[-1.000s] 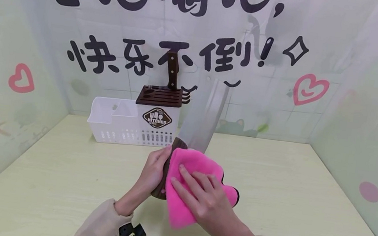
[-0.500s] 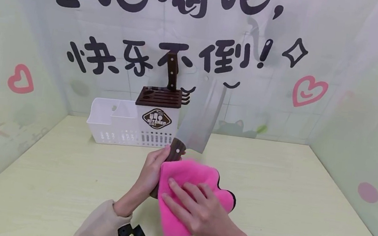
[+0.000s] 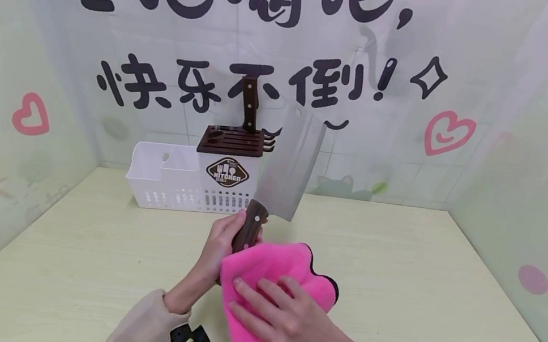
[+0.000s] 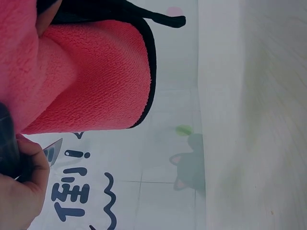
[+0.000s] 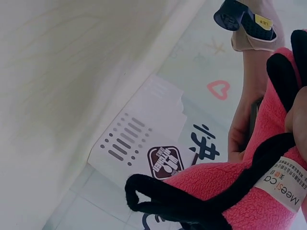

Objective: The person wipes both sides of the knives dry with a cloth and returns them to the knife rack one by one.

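Observation:
A cleaver (image 3: 289, 164) with a broad steel blade and a dark wooden handle stands tilted, blade up, in the middle of the head view. My left hand (image 3: 216, 241) grips its handle from the left. Over the handle's lower end lies a pink plush cloth (image 3: 267, 264) with black edging, held by my right hand (image 3: 293, 324), its fingers spread across the top. The left wrist view shows the cloth (image 4: 100, 72) folded close above the left hand (image 4: 21, 196). A white label (image 5: 284, 184) and a black loop (image 5: 136, 191) show on the cloth in the right wrist view.
Behind the cleaver, against the back wall, stands a white perforated kitchen rack (image 3: 164, 183) with a brown slotted top (image 3: 231, 140). Another dark-handled knife (image 3: 250, 102) sticks up from it. Printed plastic sheeting (image 3: 399, 152) surrounds the pale wooden table (image 3: 419, 280).
My right hand has slid the cloth down along the handle, toward its butt end and slightly left, uncovering more of the handle. The cleaver's blade has turned slightly; the left hand keeps its grip.

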Motion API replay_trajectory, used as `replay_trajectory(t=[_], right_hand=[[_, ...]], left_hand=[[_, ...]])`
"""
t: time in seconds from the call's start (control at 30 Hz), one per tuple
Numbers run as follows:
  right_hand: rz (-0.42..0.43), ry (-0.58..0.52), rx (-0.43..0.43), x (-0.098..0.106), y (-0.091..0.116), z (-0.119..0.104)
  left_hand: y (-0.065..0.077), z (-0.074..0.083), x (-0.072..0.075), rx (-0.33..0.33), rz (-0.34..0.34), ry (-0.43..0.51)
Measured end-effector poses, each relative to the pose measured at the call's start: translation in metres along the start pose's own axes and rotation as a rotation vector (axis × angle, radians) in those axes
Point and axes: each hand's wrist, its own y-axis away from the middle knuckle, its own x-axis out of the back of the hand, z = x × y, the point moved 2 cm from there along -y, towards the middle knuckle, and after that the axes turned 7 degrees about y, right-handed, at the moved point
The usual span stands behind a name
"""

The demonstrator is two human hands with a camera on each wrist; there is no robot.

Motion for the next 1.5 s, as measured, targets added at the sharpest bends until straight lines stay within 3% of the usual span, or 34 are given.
replay_trajectory(t=[0.33,0.7,1.07,1.33,1.5], right_hand=[[0.005,-0.015,0.067,0.001,0.0,0.0],[0.014,0.018,0.09,0.004,-0.003,0.009],[0.014,0.022,0.037,0.004,-0.003,0.026],[-0.023,0.003,-0.068,0.001,-0.002,0.042],[-0.016,-0.017,-0.127,-0.002,-0.003,0.048]], left_hand=[[0.0,0.001,-0.004,-0.013,-0.026,0.089],[0.0,0.002,-0.004,-0.017,0.002,0.032],[0.0,-0.003,-0.001,-0.027,0.043,-0.113],[0.0,-0.005,-0.002,-0.025,0.057,-0.163],[0.0,-0.007,-0.002,-0.022,0.028,-0.193]])
